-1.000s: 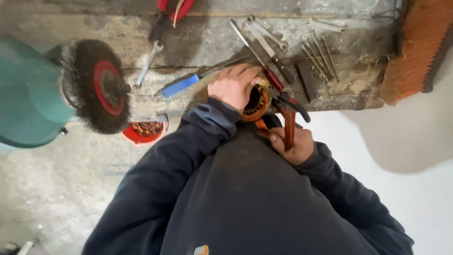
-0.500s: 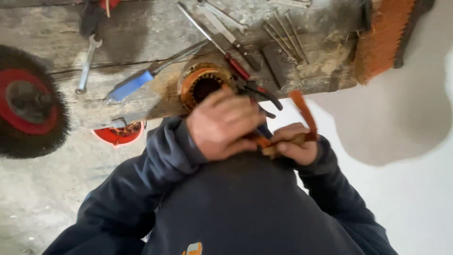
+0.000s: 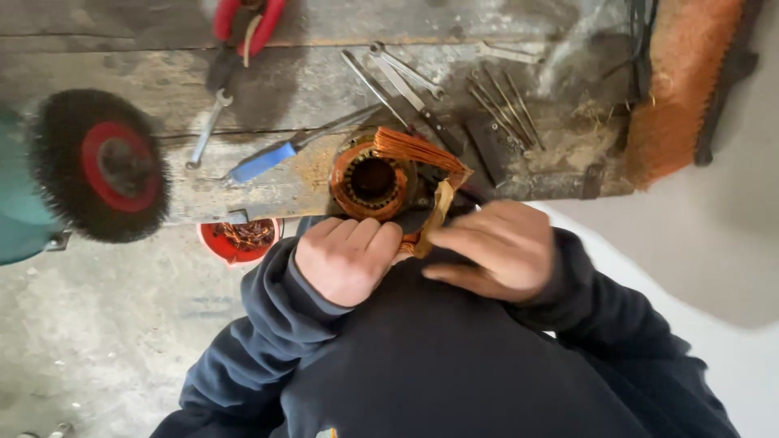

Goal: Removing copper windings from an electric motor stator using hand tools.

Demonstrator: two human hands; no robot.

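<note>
Since the earlier frame the orange-handled pliers have gone from the hands, and the copper-wound stator (image 3: 380,180) now sits exposed at the bench edge. Wire brush wheel (image 3: 101,165) at 9 o'clock of the stator; red tub (image 3: 237,240) of copper scrap at 8 o'clock; blue-handled screwdriver (image 3: 264,161) just left of it. Left hand (image 3: 347,258), fingers curled shut, presses against the stator's near rim at 6 o'clock. Right hand (image 3: 493,247), partly closed, pinches a tan paper strip (image 3: 436,216) hanging from the windings at 4 o'clock. Grip detail blurred.
</note>
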